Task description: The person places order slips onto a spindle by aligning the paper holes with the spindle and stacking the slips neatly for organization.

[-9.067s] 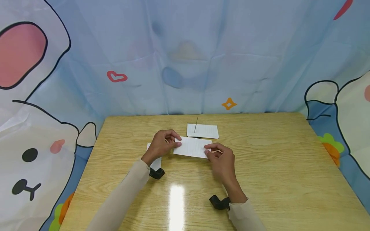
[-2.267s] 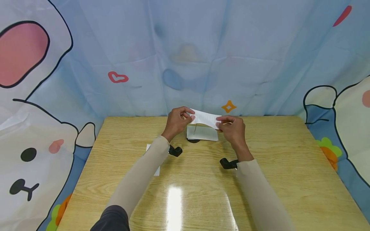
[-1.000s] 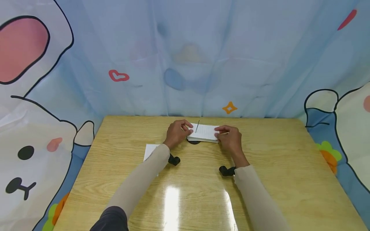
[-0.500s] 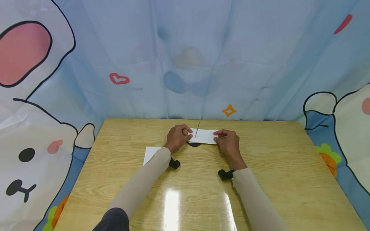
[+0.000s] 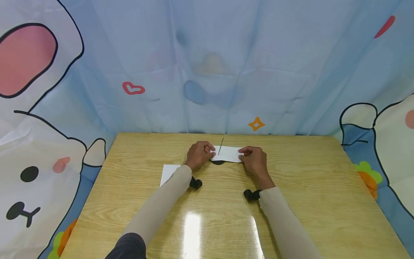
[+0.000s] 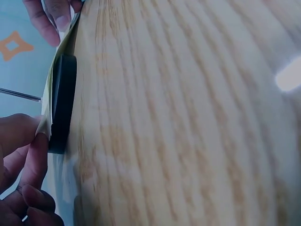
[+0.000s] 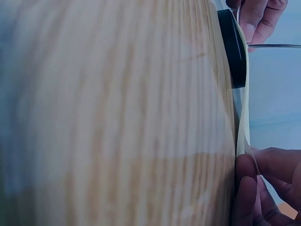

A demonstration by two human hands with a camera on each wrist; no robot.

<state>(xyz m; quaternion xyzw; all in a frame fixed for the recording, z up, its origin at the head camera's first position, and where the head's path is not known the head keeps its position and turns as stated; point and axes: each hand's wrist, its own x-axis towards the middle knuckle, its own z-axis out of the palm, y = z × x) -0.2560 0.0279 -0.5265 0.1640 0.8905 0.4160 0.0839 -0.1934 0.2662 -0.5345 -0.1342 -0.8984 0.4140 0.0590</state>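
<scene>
A paper spike stands near the back of the table, with its thin metal rod [image 5: 221,145] upright and a round black base [image 6: 63,103]. The rod pokes up through a white paper slip [image 5: 229,154] that lies low over the base, on top of other slips. My left hand [image 5: 198,155] pinches the slip's left end between thumb and fingers, close to the rod. At its right end, my right hand [image 5: 255,160] pinches it the same way. From the side, in the right wrist view, the slips bow a little beyond the base [image 7: 233,49].
More white paper [image 5: 169,172] lies on the table left of the spike, partly covered by my left forearm. The wooden table [image 5: 310,187] ends at a blue patterned curtain [image 5: 155,108] behind. Black wrist-worn devices [image 5: 252,195] sit below both hands.
Both hands held the slip in front of the stack, lifted it over the rod, then brought it down with the rod through it. Over the last half second they barely move.
</scene>
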